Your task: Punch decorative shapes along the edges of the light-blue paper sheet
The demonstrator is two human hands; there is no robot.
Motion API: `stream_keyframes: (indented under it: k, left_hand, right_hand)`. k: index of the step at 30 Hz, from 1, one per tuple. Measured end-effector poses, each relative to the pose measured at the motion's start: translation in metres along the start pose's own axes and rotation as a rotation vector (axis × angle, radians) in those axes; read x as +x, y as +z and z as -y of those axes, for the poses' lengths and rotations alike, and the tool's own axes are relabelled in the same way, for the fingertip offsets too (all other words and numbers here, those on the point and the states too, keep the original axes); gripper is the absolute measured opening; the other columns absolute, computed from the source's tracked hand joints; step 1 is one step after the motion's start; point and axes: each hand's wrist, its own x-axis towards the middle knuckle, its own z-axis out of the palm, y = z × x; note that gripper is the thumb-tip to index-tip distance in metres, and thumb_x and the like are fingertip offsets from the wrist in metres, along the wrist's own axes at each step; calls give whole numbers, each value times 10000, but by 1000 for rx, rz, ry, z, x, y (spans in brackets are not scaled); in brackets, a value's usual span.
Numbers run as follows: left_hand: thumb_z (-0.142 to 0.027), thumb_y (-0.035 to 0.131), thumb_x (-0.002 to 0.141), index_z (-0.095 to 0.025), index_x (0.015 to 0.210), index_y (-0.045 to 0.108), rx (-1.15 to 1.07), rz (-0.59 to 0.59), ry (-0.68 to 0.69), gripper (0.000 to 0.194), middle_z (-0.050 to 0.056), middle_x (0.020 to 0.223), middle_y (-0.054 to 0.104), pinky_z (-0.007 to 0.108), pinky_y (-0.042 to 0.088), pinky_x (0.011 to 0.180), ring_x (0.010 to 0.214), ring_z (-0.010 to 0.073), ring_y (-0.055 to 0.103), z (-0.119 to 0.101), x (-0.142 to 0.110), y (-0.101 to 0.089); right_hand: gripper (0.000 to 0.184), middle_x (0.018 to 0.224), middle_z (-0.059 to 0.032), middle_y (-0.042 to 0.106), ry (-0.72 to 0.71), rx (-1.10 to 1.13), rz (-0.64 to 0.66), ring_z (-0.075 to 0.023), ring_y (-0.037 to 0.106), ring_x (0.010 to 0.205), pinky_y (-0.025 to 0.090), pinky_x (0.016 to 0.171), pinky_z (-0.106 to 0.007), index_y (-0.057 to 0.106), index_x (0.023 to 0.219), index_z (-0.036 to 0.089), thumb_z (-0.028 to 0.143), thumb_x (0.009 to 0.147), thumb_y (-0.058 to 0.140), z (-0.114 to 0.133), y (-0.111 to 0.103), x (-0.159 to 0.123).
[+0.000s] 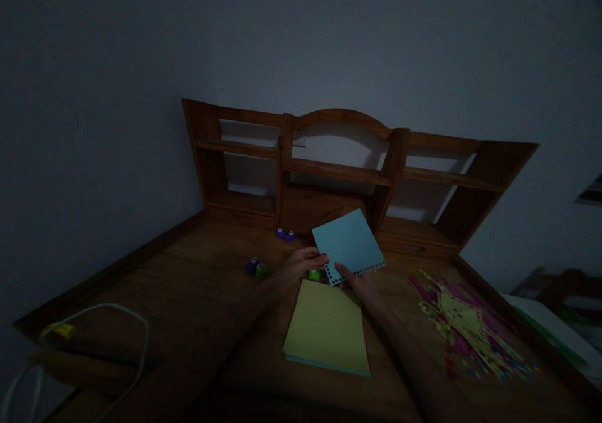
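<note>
Both of my hands hold a light blue sheet of paper (pixel 348 242) above the wooden desk (pixel 197 297); a row of small punched holes runs along its near edge. My left hand (pixel 306 261) grips its left corner with fingers closed. My right hand (pixel 357 282) pinches the near edge from below. A small green paper punch (pixel 313 275) sits just under my left hand. A stack of coloured paper with a yellow sheet on top (pixel 327 327) lies on the desk right below the hands.
A purple punch and a green punch (pixel 256 267) stand left of my hands, two more purple ones (pixel 285 235) near the wooden shelf unit (pixel 338 172) at the back. Scattered coloured paper scraps (pixel 465 326) cover the desk's right side. A white cable (pixel 117 322) loops at the left.
</note>
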Motion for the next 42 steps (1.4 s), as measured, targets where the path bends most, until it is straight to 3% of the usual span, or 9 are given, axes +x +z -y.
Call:
stream_keyframes:
  k: [6, 27, 35, 42]
  left_hand:
    - [-418, 757, 726, -128, 1024, 693, -3, -12, -2, 421, 121, 1065, 698, 343, 476, 859, 951, 236, 642, 8, 6, -4]
    - [-417, 780, 699, -135, 1006, 709, -38, -39, 3, 423, 131, 1067, 705, 361, 499, 859, 939, 254, 653, 0, 1, -1]
    - [-400, 785, 695, -136, 995, 713, -32, -49, -7, 406, 126, 1024, 717, 351, 497, 832, 881, 238, 658, 2, 2, -2]
    - [-390, 804, 676, -134, 989, 712, -44, -37, -26, 415, 133, 1019, 714, 354, 487, 830, 882, 242, 656, 4, 4, -4]
  right_hand:
    - [404, 889, -76, 721, -29, 28, -7, -247, 653, 774, 514, 720, -367, 619, 940, 209, 517, 696, 714, 1, 1, 0]
    - [401, 831, -67, 712, -29, 34, -5, -231, 635, 684, 525, 645, -356, 623, 913, 208, 516, 678, 726, 0, 2, 0]
    - [399, 884, -73, 717, -59, 36, -39, -260, 655, 784, 529, 737, -398, 635, 960, 214, 489, 686, 723, 2, 2, -2]
    - [364, 753, -56, 710, -8, 25, -22, -218, 622, 622, 516, 582, -341, 621, 860, 224, 511, 663, 730, 1, 4, -1]
